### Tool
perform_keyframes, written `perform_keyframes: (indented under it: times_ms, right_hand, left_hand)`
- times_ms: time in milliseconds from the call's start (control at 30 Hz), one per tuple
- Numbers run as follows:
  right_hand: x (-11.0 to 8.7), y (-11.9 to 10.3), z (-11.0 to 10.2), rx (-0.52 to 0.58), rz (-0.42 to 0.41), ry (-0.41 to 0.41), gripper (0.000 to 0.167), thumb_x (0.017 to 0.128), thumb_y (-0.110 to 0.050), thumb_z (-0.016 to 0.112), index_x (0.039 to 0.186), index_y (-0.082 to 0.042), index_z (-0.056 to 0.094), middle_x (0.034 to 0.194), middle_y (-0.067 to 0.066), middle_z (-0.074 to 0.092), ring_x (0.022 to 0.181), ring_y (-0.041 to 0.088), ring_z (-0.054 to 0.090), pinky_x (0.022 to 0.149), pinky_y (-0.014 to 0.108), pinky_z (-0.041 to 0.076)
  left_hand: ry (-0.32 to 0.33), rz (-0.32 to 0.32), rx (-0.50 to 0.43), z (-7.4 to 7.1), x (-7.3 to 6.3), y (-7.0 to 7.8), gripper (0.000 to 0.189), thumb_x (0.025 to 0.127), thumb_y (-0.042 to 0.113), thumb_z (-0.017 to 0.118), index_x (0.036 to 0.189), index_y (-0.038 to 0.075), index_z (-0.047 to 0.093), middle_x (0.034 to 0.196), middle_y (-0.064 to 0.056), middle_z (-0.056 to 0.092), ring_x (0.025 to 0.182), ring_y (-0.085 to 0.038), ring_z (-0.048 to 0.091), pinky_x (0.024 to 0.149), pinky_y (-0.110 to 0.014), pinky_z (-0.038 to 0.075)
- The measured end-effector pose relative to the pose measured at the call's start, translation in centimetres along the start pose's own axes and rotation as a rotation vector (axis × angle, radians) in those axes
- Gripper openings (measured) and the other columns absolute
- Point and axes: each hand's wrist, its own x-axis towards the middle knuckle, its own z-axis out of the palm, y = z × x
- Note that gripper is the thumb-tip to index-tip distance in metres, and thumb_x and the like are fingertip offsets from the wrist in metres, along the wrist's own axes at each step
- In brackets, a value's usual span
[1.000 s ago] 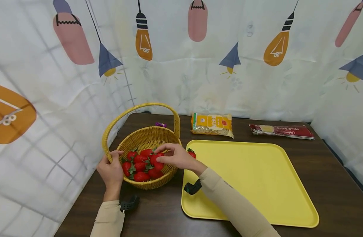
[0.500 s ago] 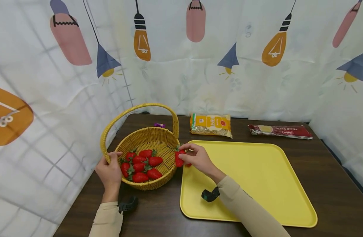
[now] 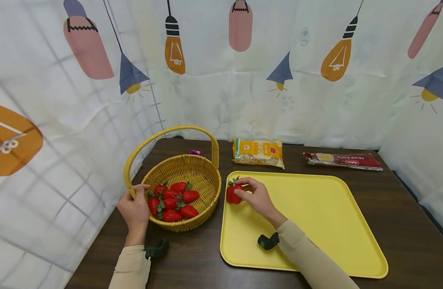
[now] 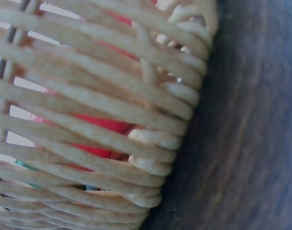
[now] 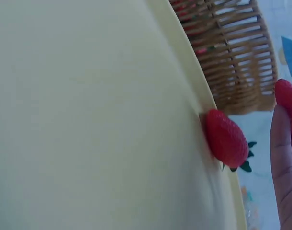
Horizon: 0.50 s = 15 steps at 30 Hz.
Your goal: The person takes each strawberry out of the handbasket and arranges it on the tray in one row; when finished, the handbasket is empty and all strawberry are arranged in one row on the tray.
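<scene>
My left hand point(image 3: 135, 208) grips the yellow wicker basket point(image 3: 210, 196) at its left side, where the tall handle meets the rim. Several red strawberries point(image 3: 171, 204) lie in the left and front part of the basket. Over the back left corner of the yellow tray point(image 3: 301, 224), my right hand point(image 3: 258, 199) pinches a strawberry point(image 5: 288, 101) between thumb and fingers. Just by it, another strawberry point(image 5: 226, 139) lies against the tray's raised edge; the two overlap in the head view. Basket weave point(image 4: 93, 96) fills most of the left wrist view, with red showing through the gaps.
Behind the tray lie an orange and clear food packet point(image 3: 259, 152) and a long dark red packet point(image 3: 343, 160). A small purple wrapped item point(image 3: 196, 152) is behind the basket. Printed curtains point(image 3: 221, 100) enclose the back and sides of the dark wooden table point(image 3: 192, 257).
My right hand has lifted a strawberry from the basket and carried it right, over the rim to the tray's back left corner. My left hand stays on the basket.
</scene>
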Motion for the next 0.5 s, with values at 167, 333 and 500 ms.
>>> perform_keyframes:
  times_ms: [167, 333, 500]
  right_hand:
    - [0.3, 1.4, -1.3, 0.013, 0.080, 0.051, 0.031, 0.092, -0.001, 0.064, 0.119, 0.013, 0.059, 0.118, 0.029, 0.058, 0.081, 0.017, 0.065, 0.068, 0.030, 0.057]
    - [0.8, 3.4, -2.3, -0.003, 0.154, 0.119, 0.032, 0.091, -0.003, 0.067, 0.121, 0.007, 0.061, 0.121, 0.023, 0.059, 0.084, 0.018, 0.065, 0.068, 0.029, 0.056]
    - [0.9, 3.9, -2.2, -0.086, 0.173, 0.191, 0.032, 0.087, -0.002, 0.069, 0.118, 0.002, 0.065, 0.121, 0.020, 0.060, 0.086, 0.020, 0.065, 0.071, 0.029, 0.056]
  left_hand:
    - [-0.004, 0.000, 0.007, 0.2, 0.3, -1.7, 0.043, 0.102, 0.021, 0.050, 0.080, -0.006, 0.074, 0.051, 0.020, 0.045, 0.044, -0.004, 0.019, 0.049, -0.027, 0.020]
    - [-0.005, -0.014, 0.025, 0.3, 0.6, -3.7, 0.042, 0.102, 0.025, 0.050, 0.081, 0.000, 0.076, 0.050, 0.015, 0.047, 0.043, -0.006, 0.019, 0.048, -0.028, 0.020]
    - [-0.007, -0.015, 0.029, 0.3, 0.6, -3.8, 0.042, 0.101, 0.027, 0.051, 0.080, 0.003, 0.077, 0.050, 0.013, 0.048, 0.043, -0.010, 0.021, 0.047, -0.027, 0.022]
